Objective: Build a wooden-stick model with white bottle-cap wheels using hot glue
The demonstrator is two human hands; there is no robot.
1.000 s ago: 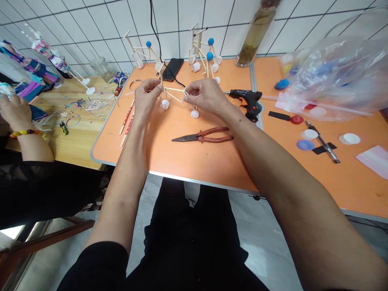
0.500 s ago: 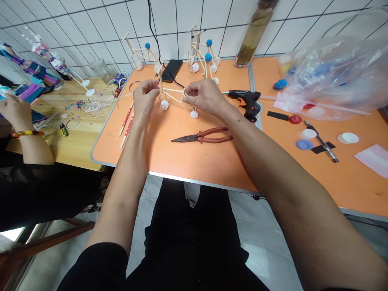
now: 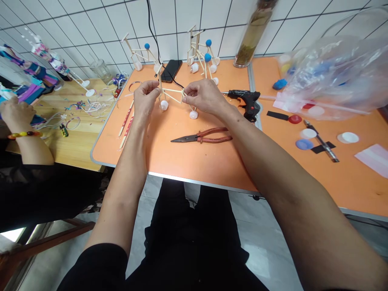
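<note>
A small bicycle model [image 3: 171,94] made of pale wooden sticks stands on the orange table, with white round caps as wheels. My left hand [image 3: 146,97] pinches its upright end on the left. At the other end, the fingers of my right hand [image 3: 200,95] are closed on a stick joint of the frame. Long-nose pliers [image 3: 201,136] with red handles lie in front of the model. Beside my left wrist are red-and-white wrapped chopsticks [image 3: 126,127]. A black glue gun [image 3: 246,102] rests to the right of my right hand.
Behind stand more stick models with blue balls [image 3: 207,57], a phone [image 3: 171,70] with a cable, and a tall glass jar [image 3: 254,36]. Rightward lie a plastic bag [image 3: 339,81], bottle caps [image 3: 348,138] and a pen [image 3: 325,147]. At left, another person's hand [image 3: 16,115] works over a wooden table.
My hands keep their hold on the model almost unmoved. The other person's hand at the left has shifted slightly down and to the right.
</note>
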